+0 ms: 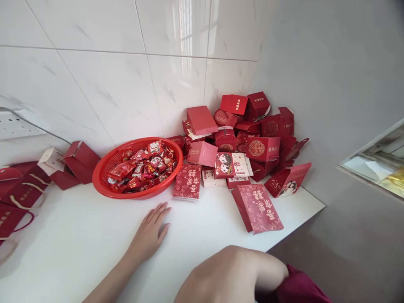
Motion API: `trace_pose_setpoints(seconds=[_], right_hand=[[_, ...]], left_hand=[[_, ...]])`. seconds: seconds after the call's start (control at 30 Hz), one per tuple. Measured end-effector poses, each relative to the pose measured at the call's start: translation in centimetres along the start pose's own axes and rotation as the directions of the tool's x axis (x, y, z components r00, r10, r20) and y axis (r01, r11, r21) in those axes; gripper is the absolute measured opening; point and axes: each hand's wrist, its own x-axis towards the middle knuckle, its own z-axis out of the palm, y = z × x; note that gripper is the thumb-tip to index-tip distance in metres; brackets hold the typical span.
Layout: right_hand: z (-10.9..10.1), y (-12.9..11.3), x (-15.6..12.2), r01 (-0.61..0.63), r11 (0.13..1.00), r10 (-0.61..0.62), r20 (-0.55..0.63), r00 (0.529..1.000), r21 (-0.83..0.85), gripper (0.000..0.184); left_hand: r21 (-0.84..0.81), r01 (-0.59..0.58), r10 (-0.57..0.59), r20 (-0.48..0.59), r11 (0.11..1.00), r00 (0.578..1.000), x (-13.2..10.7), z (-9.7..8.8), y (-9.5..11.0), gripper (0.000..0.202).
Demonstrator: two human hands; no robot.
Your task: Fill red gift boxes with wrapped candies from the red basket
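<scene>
My left hand (152, 230) lies palm down on the white tabletop, its fingers stretched out and nothing in it. Just beyond the fingertips stands a red plastic basket (97, 176) heaped with small red-wrapped sweets (143, 166). To the right of the basket, closest to this hand, is a red patterned gift box (188, 182). My right hand is out of view; a bent bare limb (232, 273) and dark red cloth (299, 286) fill the lower right. Past them, a larger patterned gift box (259, 208) lies near the table edge.
Many red gift boxes (202, 120) are piled against the tiled wall (104, 88). On the left are red bags with rope handles (23, 191), two more boxes (82, 162) and a wall socket (15, 124). The table's edge (296, 227) runs along the right.
</scene>
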Motion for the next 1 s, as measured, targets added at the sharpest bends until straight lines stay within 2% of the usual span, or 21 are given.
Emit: trace_pose_setpoints(seconds=[0.07,0.1,0.13,0.17,0.2,0.23,0.3,0.37,0.43,0.47,0.53,0.63,0.7,0.8,0.9,1.0], right_hand=[[-1.1,0.1,-1.8,0.096,0.995,-0.097,-0.056,0.994,-0.012,0.020],[-1.7,0.1,-2.9,0.092,0.995,-0.095,-0.100,0.990,-0.030,0.021],[-2.4,0.0,-4.2,0.041,0.997,-0.050,-0.168,0.985,-0.059,0.022],[-3.0,0.0,-5.6,-0.067,0.993,0.038,-0.275,0.961,-0.098,0.022],[-3.7,-0.1,-7.3,-0.193,0.974,0.128,-0.411,0.902,-0.121,0.022],[-4.4,-0.2,-9.0,-0.326,0.934,0.201,-0.538,0.819,-0.147,0.021],[-5.9,-0.4,-12.4,-0.571,0.795,0.262,-0.735,0.626,-0.203,0.021],[-7.9,-0.5,-15.2,-0.729,0.640,0.235,-0.842,0.486,-0.243,0.025],[-10.6,-0.4,-17.3,-0.825,0.472,0.066,-0.920,0.385,-0.311,0.028],[-12.1,-0.3,-18.1,-0.855,0.375,-0.029,-0.926,0.376,-0.359,0.034],[-15.1,0.1,-19.4,-0.899,0.154,-0.081,-0.912,0.402,-0.410,0.053],[-18.8,1.3,-21.0,-0.906,-0.090,0.049,-0.911,0.410,-0.413,0.086],[-20.5,2.1,-21.8,-0.887,-0.183,0.114,-0.906,0.409,-0.423,0.101],[-22.1,2.8,-22.4,-0.852,-0.239,0.117,-0.885,0.451,-0.466,0.104],[-22.3,1.8,-22.0,-0.845,-0.236,0.030,-0.873,0.487,-0.480,0.097],[-20.6,-0.7,-20.3,-0.893,-0.176,-0.161,-0.883,0.442,-0.415,0.095]], left_hand=[[0.007,0.005,-0.005,-0.023,1.000,1.000,0.0,0.3,0.1,0.051],[0.014,0.007,-0.006,-0.029,1.000,1.000,0.1,0.4,0.1,0.050],[0.021,0.008,-0.008,-0.031,1.000,0.999,0.1,0.5,0.1,0.050],[0.027,0.009,-0.008,-0.032,1.000,0.999,0.2,0.6,0.2,0.050],[0.030,0.010,-0.009,-0.033,1.000,0.999,0.3,0.7,0.2,0.050],[0.032,0.015,-0.013,-0.037,0.999,0.999,0.3,0.8,0.2,0.049],[0.033,0.029,-0.028,-0.046,0.999,0.999,0.5,0.8,0.3,0.048],[0.029,0.034,-0.033,-0.047,0.999,0.998,0.6,0.7,0.3,0.047],[0.015,0.024,-0.024,-0.035,1.000,0.999,0.7,0.5,0.2,0.047],[0.006,0.019,-0.018,-0.028,1.000,0.999,0.7,0.5,0.1,0.047],[-0.005,0.016,-0.017,-0.017,1.000,1.000,0.7,0.4,-0.2,0.048],[-0.003,0.022,-0.022,-0.001,1.000,1.000,0.8,0.4,-0.4,0.050],[-0.004,0.025,-0.025,0.008,1.000,1.000,0.8,0.4,-0.4,0.051],[-0.022,0.030,-0.030,0.016,0.999,0.999,0.8,0.4,-0.3,0.050],[-0.032,0.033,-0.032,0.036,0.999,0.999,0.8,0.2,-0.2,0.050],[-0.044,0.038,-0.037,0.043,0.998,0.998,0.8,0.1,-0.1,0.051]])
